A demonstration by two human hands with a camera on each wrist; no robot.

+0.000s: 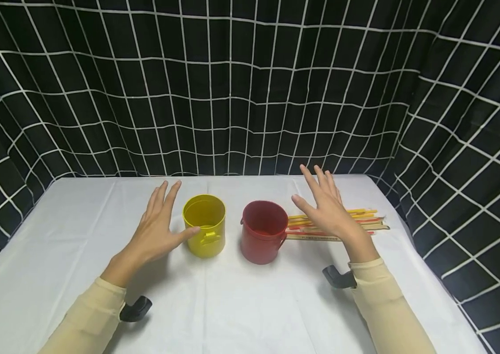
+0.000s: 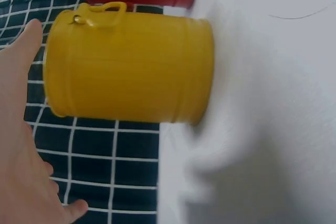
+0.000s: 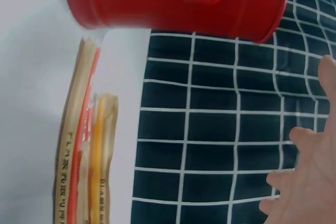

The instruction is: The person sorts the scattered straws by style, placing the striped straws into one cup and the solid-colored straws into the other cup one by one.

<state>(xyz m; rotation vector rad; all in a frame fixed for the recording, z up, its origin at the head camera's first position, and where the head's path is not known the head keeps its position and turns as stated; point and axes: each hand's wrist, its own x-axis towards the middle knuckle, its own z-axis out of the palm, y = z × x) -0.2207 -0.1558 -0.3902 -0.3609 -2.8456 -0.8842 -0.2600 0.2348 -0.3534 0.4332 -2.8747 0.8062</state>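
Note:
A yellow bucket (image 1: 207,241) stands upright on the white table, its small handle hanging at the front. To its right is a red bucket (image 1: 260,248), also upright, with a handle at its side. My left hand (image 1: 154,233) hovers left of the yellow bucket, fingers spread, its thumb in front of the rim in the head view; the left wrist view shows a gap between them. Over the wrapped sticks (image 1: 338,227), apparently chopsticks in paper and plastic sleeves, my right hand (image 1: 327,209) is raised with fingers spread and holds nothing.
White cloth covers the table (image 1: 250,309). A black curtain (image 1: 232,88) with a white grid surrounds its back and sides. Dark wrist mounts (image 1: 136,309) stick out from both sleeves. The bundle of sticks lies close to the red bucket's right side.

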